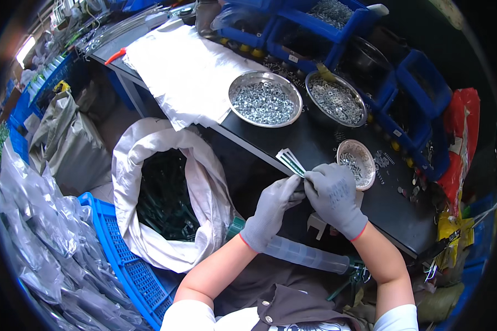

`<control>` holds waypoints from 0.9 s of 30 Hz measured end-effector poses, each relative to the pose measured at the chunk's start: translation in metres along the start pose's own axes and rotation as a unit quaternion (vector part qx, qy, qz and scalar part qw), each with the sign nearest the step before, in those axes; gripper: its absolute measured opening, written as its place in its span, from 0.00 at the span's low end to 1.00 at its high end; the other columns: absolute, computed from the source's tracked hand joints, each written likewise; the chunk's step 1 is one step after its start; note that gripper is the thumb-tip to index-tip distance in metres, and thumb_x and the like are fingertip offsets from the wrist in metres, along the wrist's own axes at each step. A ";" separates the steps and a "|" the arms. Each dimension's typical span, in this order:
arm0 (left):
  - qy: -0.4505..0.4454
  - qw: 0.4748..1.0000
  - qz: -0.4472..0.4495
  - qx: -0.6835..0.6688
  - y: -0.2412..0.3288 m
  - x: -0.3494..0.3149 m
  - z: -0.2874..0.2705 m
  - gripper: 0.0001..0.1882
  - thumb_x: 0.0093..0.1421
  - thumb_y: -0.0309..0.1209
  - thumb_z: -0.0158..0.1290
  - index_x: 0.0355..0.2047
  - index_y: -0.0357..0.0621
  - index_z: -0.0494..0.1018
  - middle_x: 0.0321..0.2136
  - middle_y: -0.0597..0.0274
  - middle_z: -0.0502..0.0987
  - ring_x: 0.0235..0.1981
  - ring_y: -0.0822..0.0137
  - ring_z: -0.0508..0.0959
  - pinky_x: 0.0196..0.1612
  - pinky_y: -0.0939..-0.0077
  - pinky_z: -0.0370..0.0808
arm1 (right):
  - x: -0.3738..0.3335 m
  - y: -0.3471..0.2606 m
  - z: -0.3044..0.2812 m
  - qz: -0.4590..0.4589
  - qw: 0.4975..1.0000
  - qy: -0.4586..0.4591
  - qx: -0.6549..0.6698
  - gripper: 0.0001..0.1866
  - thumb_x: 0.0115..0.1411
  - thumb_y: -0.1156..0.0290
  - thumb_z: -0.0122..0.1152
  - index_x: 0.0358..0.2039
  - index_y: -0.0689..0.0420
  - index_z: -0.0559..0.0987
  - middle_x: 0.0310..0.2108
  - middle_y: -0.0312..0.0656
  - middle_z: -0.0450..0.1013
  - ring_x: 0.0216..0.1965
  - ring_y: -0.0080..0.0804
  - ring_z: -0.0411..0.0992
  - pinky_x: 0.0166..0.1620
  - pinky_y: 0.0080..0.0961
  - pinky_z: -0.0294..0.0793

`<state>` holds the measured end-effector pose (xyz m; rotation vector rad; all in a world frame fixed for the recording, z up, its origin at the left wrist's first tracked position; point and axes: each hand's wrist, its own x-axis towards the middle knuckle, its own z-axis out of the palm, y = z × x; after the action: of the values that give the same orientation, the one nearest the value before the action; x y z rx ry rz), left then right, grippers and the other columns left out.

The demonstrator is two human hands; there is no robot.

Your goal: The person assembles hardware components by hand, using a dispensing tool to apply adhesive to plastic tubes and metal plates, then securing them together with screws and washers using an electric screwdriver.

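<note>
A black table [397, 226] is stretching beyond and to the right of my right hand [335, 196]. A white sack [128, 201] is gaping open to the left of my left hand [270, 212]. Beyond my hands, a wide metal bowl [268, 124] is sitting beside a second metal bowl [319, 115], both holding small metal parts. Just beyond my right hand, a smaller bowl [359, 149] is holding more. Both gloved hands are pinching thin white-and-green strips [289, 160], which are pointing away from me.
</note>
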<state>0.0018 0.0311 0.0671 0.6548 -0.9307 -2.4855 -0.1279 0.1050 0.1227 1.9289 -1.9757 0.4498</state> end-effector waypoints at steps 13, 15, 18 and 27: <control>-0.070 0.988 0.133 0.031 -0.005 0.007 0.014 0.13 0.65 0.32 0.53 0.44 0.34 0.74 0.38 0.62 0.79 0.37 0.77 0.77 0.42 0.82 0.74 | -0.015 0.006 -0.039 0.339 0.862 -0.014 0.377 0.12 0.54 0.71 0.63 0.38 0.63 0.78 0.30 0.39 0.74 0.31 0.24 0.72 0.34 0.23 0.71; -0.051 0.985 0.151 0.062 -0.001 0.011 0.019 0.13 0.64 0.33 0.54 0.43 0.35 0.75 0.38 0.64 0.79 0.36 0.78 0.77 0.42 0.82 0.73 | -0.013 0.007 -0.053 0.446 0.772 0.024 0.451 0.07 0.59 0.75 0.59 0.37 0.65 0.78 0.29 0.36 0.74 0.30 0.16 0.71 0.34 0.16 0.70; -0.029 0.981 0.180 0.066 0.014 0.020 0.027 0.15 0.62 0.31 0.56 0.46 0.33 0.72 0.37 0.63 0.79 0.34 0.78 0.77 0.38 0.84 0.73 | -0.037 0.035 -0.065 0.405 0.771 0.202 0.448 0.06 0.60 0.75 0.60 0.35 0.65 0.78 0.28 0.34 0.74 0.30 0.13 0.69 0.34 0.12 0.69; 0.022 0.889 0.259 0.376 0.075 0.122 0.089 0.23 0.53 0.37 0.61 0.44 0.32 0.73 0.34 0.48 0.80 0.36 0.59 0.81 0.40 0.69 0.76 | -0.101 0.024 -0.086 0.455 0.696 0.281 0.479 0.06 0.62 0.73 0.58 0.35 0.62 0.78 0.28 0.32 0.74 0.27 0.13 0.68 0.32 0.13 0.68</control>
<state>-0.1299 -0.0399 0.1437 0.5704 -1.7987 -1.5917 -0.1484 0.2345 0.1539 0.6425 -2.2232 2.3632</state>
